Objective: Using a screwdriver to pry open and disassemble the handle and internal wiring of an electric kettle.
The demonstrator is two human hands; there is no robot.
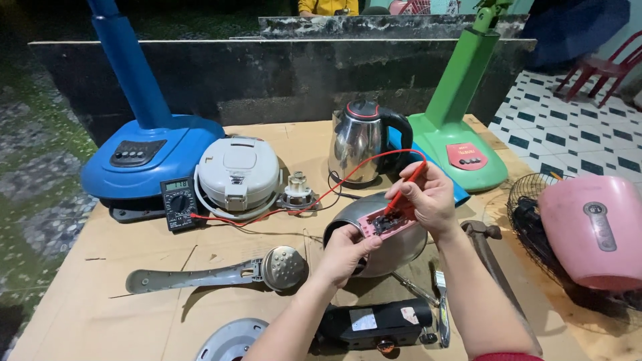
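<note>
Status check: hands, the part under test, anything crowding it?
Left hand grips pink board. Right hand presses red probe onto it. Steel pot directly beneath.

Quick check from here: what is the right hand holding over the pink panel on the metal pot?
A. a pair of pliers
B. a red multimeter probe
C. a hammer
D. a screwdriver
B. The right hand pinches a red multimeter probe with its tip on the pink panel, and its red lead runs back across the table to the black multimeter; the left hand steadies the panel.
</note>
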